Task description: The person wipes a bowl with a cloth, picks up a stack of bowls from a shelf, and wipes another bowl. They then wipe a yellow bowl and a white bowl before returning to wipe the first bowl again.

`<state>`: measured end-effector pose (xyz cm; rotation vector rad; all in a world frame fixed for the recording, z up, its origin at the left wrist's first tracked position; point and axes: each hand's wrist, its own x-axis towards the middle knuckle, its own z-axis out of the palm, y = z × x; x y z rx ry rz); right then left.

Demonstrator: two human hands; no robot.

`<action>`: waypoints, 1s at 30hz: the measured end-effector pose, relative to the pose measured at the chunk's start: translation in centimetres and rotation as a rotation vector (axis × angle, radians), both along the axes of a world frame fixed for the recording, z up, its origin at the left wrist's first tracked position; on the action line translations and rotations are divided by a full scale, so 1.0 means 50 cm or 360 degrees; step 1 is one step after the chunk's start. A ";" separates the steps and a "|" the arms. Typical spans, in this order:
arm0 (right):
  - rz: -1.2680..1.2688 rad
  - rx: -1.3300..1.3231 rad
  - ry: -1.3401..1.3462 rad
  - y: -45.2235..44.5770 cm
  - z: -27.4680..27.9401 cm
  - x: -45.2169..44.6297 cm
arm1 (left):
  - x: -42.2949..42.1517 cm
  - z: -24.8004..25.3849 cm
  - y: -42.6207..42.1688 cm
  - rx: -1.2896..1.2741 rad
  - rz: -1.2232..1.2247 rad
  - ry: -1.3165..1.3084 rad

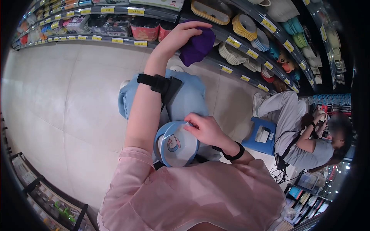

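My left hand point(179, 36) is stretched forward at the shelf edge, wrapped over a bunched purple cloth point(197, 47). Close to my body, my right hand point(206, 131) pinches the rim of a white bowl point(184, 148) with a blue rim and a cartoon figure inside. Another blue-edged bowl shows partly behind its left side. The bowl is tilted, above my lap, and its lower edge meets my pink shirt.
Shelves ahead hold yellow and blue dishes point(244, 27), stacked white bowls point(231, 54) and red packs point(145, 29). At the right a person point(314, 148) sits beside a blue stool point(260, 135). Another rack point(36, 184) stands at the lower left.
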<state>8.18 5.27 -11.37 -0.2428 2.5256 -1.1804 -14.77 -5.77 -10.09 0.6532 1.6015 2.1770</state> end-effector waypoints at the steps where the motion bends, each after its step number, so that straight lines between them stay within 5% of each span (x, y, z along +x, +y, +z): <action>1: -0.0005 0.0007 0.0006 0.004 0.005 -0.004 | 0.001 0.000 0.001 -0.0067 -0.0053 0.0024; 10: -0.0144 -0.0040 -0.0023 0.031 0.044 -0.006 | 0.006 -0.001 0.009 -0.0171 -0.0196 0.0034; 17: -0.0842 -0.0324 0.0258 0.111 0.105 -0.074 | 0.016 -0.008 0.015 -0.0078 -0.0368 0.0030; 21: -0.1016 -0.0026 0.0542 0.156 0.149 -0.139 | 0.039 0.041 0.002 -0.0234 -0.0442 -0.0411; 24: -0.1035 0.0075 0.0815 0.181 0.147 -0.183 | 0.050 0.049 0.003 -0.0284 -0.0461 0.0019; 30: -0.1121 0.0326 0.0942 0.162 0.145 -0.244 | 0.039 0.033 0.011 -0.0507 -0.0302 -0.0430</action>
